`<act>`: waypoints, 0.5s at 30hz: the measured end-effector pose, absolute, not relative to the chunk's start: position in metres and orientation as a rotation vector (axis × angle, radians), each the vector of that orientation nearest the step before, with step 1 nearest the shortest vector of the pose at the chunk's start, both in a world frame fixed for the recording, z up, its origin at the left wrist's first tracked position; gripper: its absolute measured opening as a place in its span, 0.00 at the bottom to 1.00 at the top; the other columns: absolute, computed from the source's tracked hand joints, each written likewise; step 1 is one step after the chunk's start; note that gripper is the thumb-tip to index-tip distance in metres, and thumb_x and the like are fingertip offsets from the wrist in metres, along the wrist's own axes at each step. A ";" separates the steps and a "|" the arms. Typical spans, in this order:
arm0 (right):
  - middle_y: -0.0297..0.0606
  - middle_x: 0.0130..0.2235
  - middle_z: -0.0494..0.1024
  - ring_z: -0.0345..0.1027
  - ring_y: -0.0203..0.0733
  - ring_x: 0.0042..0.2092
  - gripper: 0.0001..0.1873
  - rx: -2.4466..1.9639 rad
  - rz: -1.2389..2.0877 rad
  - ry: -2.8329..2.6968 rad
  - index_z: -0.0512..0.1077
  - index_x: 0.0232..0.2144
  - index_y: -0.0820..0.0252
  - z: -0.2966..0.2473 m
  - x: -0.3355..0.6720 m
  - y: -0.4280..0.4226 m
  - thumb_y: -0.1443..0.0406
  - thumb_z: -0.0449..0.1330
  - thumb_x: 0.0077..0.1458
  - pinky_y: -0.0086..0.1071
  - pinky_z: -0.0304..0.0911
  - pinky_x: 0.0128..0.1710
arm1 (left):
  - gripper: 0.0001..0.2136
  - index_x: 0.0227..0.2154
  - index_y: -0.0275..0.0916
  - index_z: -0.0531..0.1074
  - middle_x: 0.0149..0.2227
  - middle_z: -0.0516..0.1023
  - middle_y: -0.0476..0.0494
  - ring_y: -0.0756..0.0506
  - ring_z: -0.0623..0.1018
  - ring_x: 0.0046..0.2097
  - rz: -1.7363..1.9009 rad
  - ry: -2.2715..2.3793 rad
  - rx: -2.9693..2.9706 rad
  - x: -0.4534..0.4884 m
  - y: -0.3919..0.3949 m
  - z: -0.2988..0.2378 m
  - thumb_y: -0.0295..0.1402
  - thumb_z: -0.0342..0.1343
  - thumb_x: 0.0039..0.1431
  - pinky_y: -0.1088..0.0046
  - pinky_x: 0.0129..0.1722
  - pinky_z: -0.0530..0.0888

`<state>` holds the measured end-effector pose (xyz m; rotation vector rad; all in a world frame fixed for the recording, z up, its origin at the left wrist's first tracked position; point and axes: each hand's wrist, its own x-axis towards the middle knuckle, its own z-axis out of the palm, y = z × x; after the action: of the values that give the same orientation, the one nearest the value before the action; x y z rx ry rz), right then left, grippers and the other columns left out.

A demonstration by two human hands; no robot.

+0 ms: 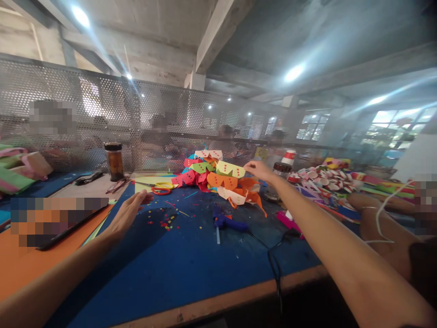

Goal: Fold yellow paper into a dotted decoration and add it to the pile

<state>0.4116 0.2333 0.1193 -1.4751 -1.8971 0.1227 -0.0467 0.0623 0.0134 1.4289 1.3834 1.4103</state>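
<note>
Folded paper pieces with small red dots lie in a heap at the back middle of the blue table. On top of the heap, a pale yellow folded paper piece (231, 169) has its right end between the fingertips of my right hand (262, 171). Orange (221, 181), pink (185, 179) and cream (231, 196) paper pieces sit around it. My left hand (133, 207) hovers over the table's left side with fingers stretched out and holds nothing. Just beyond it are scissors with yellow and red handles (163, 187).
A blue glue gun (230, 223) with a black cord lies in front of the heap. Paper confetti (167, 221) is scattered nearby. At left stand a dark jar (114, 161) and a phone-like device (73, 226). Paper cups (324, 177) pile up at right, beside another person's arm (382, 223).
</note>
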 end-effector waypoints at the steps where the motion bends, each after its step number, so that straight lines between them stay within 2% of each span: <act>1: 0.38 0.34 0.80 0.73 0.40 0.36 0.08 -1.490 0.122 -1.903 0.75 0.31 0.61 0.120 0.413 0.234 0.63 0.60 0.59 0.35 0.68 0.39 | 0.23 0.40 0.39 0.76 0.50 0.79 0.32 0.31 0.73 0.56 1.415 1.379 1.420 -0.047 0.062 0.014 0.52 0.48 0.60 0.53 0.57 0.67; 5: 0.41 0.47 0.76 0.73 0.42 0.43 0.13 -1.571 0.120 -1.894 0.72 0.46 0.62 0.122 0.419 0.234 0.60 0.59 0.63 0.41 0.70 0.43 | 0.23 0.40 0.38 0.77 0.50 0.79 0.32 0.30 0.73 0.56 1.424 1.360 1.399 -0.047 0.063 0.013 0.53 0.50 0.59 0.51 0.58 0.66; 7: 0.42 0.51 0.74 0.72 0.44 0.46 0.16 -1.609 0.122 -1.878 0.70 0.50 0.61 0.122 0.423 0.235 0.60 0.58 0.64 0.43 0.70 0.45 | 0.22 0.40 0.39 0.77 0.50 0.79 0.32 0.30 0.73 0.56 1.420 1.355 1.402 -0.047 0.063 0.013 0.53 0.50 0.59 0.51 0.58 0.66; 15: 0.43 0.53 0.72 0.71 0.45 0.48 0.17 -1.708 0.148 -1.879 0.69 0.52 0.60 0.111 0.423 0.243 0.60 0.58 0.64 0.45 0.70 0.46 | 0.21 0.41 0.41 0.76 0.51 0.78 0.34 0.33 0.73 0.57 1.390 1.386 1.417 -0.047 0.063 0.012 0.52 0.49 0.59 0.53 0.59 0.66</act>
<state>0.4229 0.2429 0.1111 -1.7080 -1.8794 0.1476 -0.0472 0.0631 0.0118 1.4173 1.3858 1.3901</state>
